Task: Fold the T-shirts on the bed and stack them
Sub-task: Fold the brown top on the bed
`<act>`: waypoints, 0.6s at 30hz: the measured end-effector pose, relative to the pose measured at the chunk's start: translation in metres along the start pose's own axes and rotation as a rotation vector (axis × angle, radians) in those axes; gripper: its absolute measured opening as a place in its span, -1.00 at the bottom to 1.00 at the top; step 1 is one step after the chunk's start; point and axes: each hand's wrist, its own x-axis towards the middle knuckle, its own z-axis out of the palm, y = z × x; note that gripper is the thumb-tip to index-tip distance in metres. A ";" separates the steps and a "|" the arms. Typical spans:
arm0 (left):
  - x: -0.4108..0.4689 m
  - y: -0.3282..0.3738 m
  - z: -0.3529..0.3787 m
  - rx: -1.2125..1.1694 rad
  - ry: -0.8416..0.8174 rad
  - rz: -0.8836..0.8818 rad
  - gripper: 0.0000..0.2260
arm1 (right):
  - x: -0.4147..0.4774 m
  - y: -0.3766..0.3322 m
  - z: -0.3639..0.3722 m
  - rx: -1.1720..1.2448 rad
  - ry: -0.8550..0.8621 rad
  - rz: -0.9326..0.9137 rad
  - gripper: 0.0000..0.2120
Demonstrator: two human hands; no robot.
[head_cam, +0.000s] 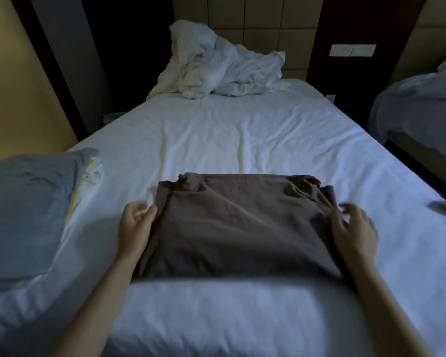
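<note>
White bed [242, 130], one shirt stack [29, 210], one brown T-shirt [237, 228], left hand [135, 222] and right hand [353, 228] loosely open at its sides

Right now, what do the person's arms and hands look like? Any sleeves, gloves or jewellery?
The left hand and right hand are bare: no gloves, and no rings that I can make out in the dim, blurred picture. The left forearm and right forearm are uncovered down to the frame's edge, with no sleeve, watch or bracelet in view.
</note>
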 end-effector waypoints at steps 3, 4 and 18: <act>-0.060 -0.004 -0.034 0.026 -0.070 0.062 -0.94 | -0.045 0.022 -0.028 0.115 -0.012 0.056 -0.65; -0.076 -0.005 -0.041 0.077 -0.094 0.087 -0.93 | -0.054 0.027 -0.035 0.141 -0.002 0.075 -0.62; -0.076 0.010 -0.051 -0.151 -0.306 -0.136 -0.71 | -0.065 0.031 -0.090 0.530 -0.260 0.162 -0.81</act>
